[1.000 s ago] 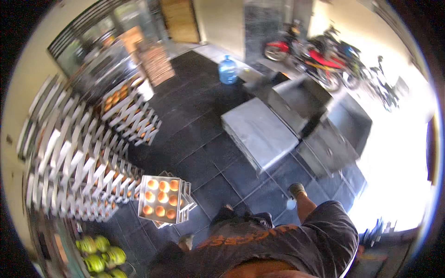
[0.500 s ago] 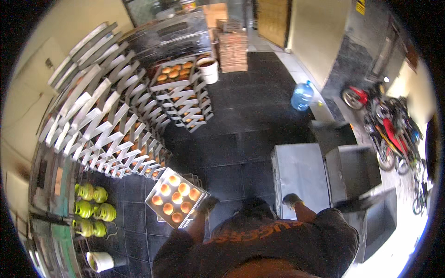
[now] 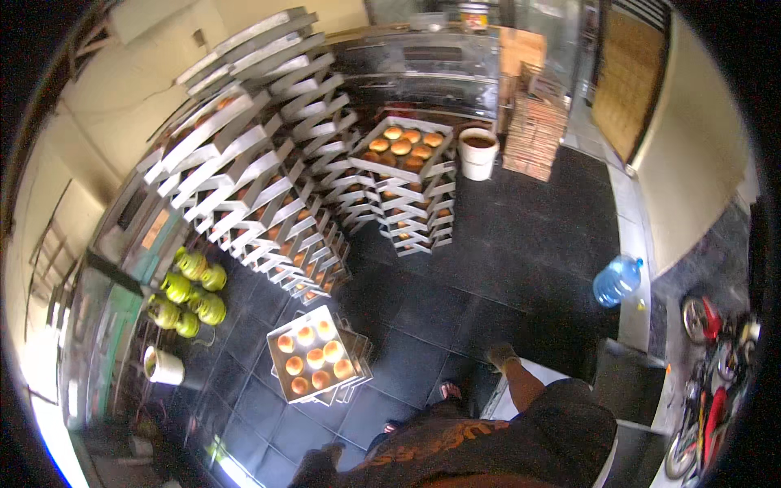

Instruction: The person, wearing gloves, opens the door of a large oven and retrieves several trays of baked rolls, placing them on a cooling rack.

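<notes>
The square-cornered metal tray [image 3: 307, 372] sits below and left of the middle of the view, topmost on a short stack near the floor, with nine glazed buns [image 3: 315, 358] set three by three, domed sides up, the gaps between them probably meant to keep their sides from sticking. Its outline is close to square, so a long axis is hard to tell; its edges lie aslant, one corner pointing away from the person and the opposite one toward them. The lower trays [image 3: 361, 368] jut out at a different angle, presumably so that each rests across the rims beneath and spares the buns. The left hand [image 3: 329, 452] is nearest, low and just apart from the stack on the person's side; it is dark and blurred, so how far its fingers are open cannot be told, and nothing shows in it. The right hand [image 3: 503, 358] is out beside a pale metal box [image 3: 549, 372], its fingers seemingly loosely bent around nothing visible; whether it touches the box is unclear. Beyond the tray, a tall stack of trays [image 3: 260, 195] rises with its layers crisscrossed, likely for airflow and support, and a shorter stack [image 3: 382, 171] carries browner buns beside a white bucket [image 3: 477, 164]. Green gas cylinders [image 3: 176, 287] cluster to the left.
</notes>
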A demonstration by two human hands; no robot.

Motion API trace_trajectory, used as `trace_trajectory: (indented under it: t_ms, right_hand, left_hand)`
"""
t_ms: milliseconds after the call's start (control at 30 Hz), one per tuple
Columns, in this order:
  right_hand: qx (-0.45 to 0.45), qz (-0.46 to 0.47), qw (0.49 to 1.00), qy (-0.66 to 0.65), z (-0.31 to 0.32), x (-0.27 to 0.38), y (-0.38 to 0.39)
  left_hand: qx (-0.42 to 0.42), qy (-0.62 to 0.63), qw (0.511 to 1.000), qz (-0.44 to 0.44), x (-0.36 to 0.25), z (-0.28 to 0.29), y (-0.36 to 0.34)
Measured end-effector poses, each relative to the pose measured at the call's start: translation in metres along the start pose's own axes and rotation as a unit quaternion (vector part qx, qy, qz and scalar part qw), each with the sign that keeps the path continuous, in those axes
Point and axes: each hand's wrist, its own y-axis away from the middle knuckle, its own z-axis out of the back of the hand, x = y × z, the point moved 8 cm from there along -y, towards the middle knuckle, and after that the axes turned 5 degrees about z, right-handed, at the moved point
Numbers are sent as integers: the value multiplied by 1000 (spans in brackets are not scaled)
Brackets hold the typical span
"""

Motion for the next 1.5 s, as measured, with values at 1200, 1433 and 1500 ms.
trace_trajectory:
  t_ms: [1200, 1433, 1500]
  right_hand:
    - [344, 486, 803, -34, 139, 889, 59]
    - [242, 665, 559, 433, 40, 1036, 16]
    - [273, 630, 563, 460, 39, 1087, 5]
  left_hand:
    - [-53, 689, 411, 595, -4, -406, 467]
    - [-23, 699, 478, 531, 112, -463, 446]
    - [-44, 706, 454, 542, 176, -450, 460]
